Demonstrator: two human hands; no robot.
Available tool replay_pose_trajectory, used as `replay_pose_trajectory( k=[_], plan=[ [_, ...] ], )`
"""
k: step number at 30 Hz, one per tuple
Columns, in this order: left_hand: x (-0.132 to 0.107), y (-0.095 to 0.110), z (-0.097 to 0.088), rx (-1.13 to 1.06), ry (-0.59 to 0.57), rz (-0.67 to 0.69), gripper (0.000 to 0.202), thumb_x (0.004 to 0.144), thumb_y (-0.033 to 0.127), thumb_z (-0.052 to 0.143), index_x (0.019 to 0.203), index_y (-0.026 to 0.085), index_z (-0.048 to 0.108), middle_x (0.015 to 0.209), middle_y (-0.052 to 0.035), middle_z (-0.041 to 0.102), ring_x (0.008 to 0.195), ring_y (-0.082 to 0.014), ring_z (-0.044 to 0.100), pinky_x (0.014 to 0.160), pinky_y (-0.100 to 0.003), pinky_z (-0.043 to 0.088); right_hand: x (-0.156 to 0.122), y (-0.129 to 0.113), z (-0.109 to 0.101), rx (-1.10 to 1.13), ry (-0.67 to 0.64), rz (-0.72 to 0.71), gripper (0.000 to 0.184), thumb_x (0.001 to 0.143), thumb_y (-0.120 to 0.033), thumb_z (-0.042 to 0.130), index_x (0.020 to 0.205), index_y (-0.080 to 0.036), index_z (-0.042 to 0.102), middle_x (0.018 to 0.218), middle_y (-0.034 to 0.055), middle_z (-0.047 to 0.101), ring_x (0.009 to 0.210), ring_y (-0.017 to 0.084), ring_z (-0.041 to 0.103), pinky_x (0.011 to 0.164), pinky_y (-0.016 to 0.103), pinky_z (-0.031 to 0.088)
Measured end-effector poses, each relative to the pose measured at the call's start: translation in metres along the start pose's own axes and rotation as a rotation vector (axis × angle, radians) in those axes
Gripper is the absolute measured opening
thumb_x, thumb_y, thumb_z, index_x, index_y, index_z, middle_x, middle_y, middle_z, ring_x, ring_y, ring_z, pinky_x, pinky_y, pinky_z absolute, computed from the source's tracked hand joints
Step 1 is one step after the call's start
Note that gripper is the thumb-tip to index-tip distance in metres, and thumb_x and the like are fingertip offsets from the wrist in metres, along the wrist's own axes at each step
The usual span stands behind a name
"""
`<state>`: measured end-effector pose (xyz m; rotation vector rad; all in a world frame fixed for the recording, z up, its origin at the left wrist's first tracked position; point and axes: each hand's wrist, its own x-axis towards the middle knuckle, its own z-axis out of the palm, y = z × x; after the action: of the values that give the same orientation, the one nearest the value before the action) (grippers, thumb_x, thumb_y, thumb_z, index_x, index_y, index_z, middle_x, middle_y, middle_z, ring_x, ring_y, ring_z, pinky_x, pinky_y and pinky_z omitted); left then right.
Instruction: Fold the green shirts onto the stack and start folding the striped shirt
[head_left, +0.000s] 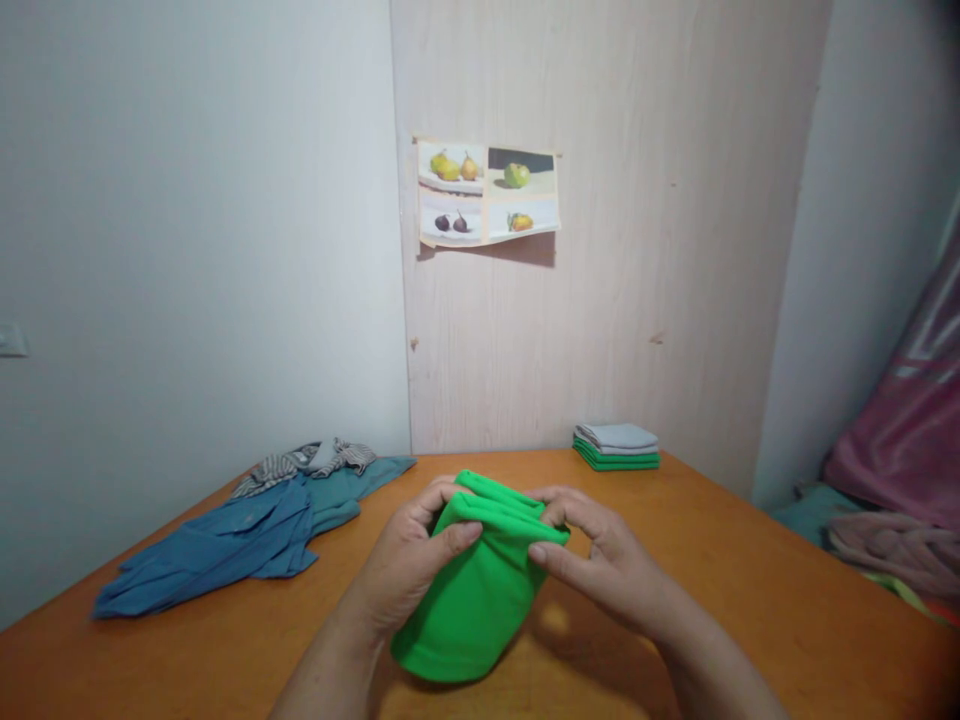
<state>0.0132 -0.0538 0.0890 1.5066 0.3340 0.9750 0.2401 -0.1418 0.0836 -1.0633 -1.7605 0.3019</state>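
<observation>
A bright green folded cloth is held up between both hands over the table, tilted, with its layered folds at the top and its rounded lower end near the tabletop. My left hand grips its upper left side, thumb across the front and fingers behind. On the upper right corner, my right hand pinches the folds between thumb and fingers. Some fingertips of both hands are hidden behind the fabric.
On the orange table, blue garments and a striped cloth lie loosely at left. A neat stack of grey and green folded cloths sits at the back right. Fruit pictures hang on the wall. Pink fabric is beyond the right edge.
</observation>
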Motion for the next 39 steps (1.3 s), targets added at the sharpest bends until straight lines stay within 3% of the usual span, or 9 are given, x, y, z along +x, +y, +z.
replay_pose_trajectory(
  k=[7, 12, 20, 28, 30, 34, 39],
  plan=[
    [-0.001, -0.003, 0.002, -0.097, 0.033, -0.059, 0.031, 0.077, 0.034, 0.082, 0.101, 0.020, 0.069, 0.102, -0.0046, 0.068, 0.092, -0.0216, 0.065, 0.083, -0.031, 0.052, 0.003, 0.005, 0.008, 0.063, 0.068, 0.037, 0.017, 0.085, -0.031, 0.069, 0.078, -0.022, 0.056, 0.103, 0.0058, 0.071, 0.098, 0.023, 0.064, 0.086, 0.034, 0.047],
    [-0.002, -0.004, 0.002, -0.113, 0.018, -0.086, 0.029, 0.079, 0.034, 0.080, 0.101, 0.021, 0.066, 0.097, -0.0022, 0.067, 0.085, -0.0193, 0.066, 0.080, -0.032, 0.053, 0.002, 0.008, 0.012, 0.111, 0.111, 0.127, 0.019, 0.084, -0.033, 0.070, 0.090, -0.022, 0.056, 0.096, 0.0027, 0.065, 0.091, 0.020, 0.060, 0.079, 0.030, 0.048],
    [-0.001, -0.002, 0.005, -0.081, 0.071, 0.002, 0.031, 0.077, 0.032, 0.082, 0.096, 0.022, 0.059, 0.095, -0.0001, 0.064, 0.084, -0.0164, 0.062, 0.078, -0.028, 0.052, 0.001, 0.005, 0.016, 0.163, 0.125, 0.154, 0.021, 0.086, -0.031, 0.068, 0.101, -0.022, 0.056, 0.093, 0.0010, 0.058, 0.087, 0.018, 0.057, 0.075, 0.027, 0.048],
    [-0.003, 0.003, 0.006, -0.106, 0.081, -0.010, 0.056, 0.079, 0.031, 0.080, 0.126, 0.025, 0.048, 0.110, -0.0050, 0.063, 0.091, -0.0183, 0.064, 0.080, -0.030, 0.053, -0.001, 0.003, 0.019, 0.199, 0.125, 0.160, 0.022, 0.085, -0.028, 0.067, 0.104, -0.023, 0.057, 0.095, 0.0012, 0.058, 0.089, 0.018, 0.058, 0.077, 0.028, 0.049],
    [-0.004, 0.003, 0.006, -0.108, 0.080, -0.028, 0.051, 0.080, 0.031, 0.080, 0.122, 0.024, 0.052, 0.110, -0.0050, 0.063, 0.089, -0.0168, 0.064, 0.081, -0.029, 0.052, -0.001, 0.003, 0.018, 0.196, 0.119, 0.177, 0.026, 0.085, -0.029, 0.067, 0.109, -0.023, 0.058, 0.100, 0.0024, 0.060, 0.094, 0.019, 0.059, 0.080, 0.030, 0.049],
    [-0.004, 0.003, 0.004, -0.107, 0.087, -0.030, 0.046, 0.080, 0.030, 0.080, 0.117, 0.023, 0.054, 0.107, -0.0036, 0.063, 0.085, -0.0151, 0.064, 0.081, -0.028, 0.052, -0.001, 0.004, 0.012, 0.137, 0.078, 0.204, 0.053, 0.081, -0.036, 0.075, 0.129, -0.024, 0.056, 0.118, 0.0059, 0.064, 0.110, 0.025, 0.058, 0.094, 0.035, 0.047],
    [-0.004, 0.005, 0.003, -0.130, 0.097, -0.013, 0.045, 0.079, 0.029, 0.080, 0.114, 0.024, 0.053, 0.101, -0.0015, 0.062, 0.081, -0.0142, 0.063, 0.077, -0.026, 0.052, 0.000, 0.004, 0.008, 0.150, -0.048, 0.206, 0.027, 0.086, -0.041, 0.069, 0.103, -0.021, 0.067, 0.093, 0.0014, 0.067, 0.088, 0.020, 0.060, 0.077, 0.030, 0.048]
  ],
)
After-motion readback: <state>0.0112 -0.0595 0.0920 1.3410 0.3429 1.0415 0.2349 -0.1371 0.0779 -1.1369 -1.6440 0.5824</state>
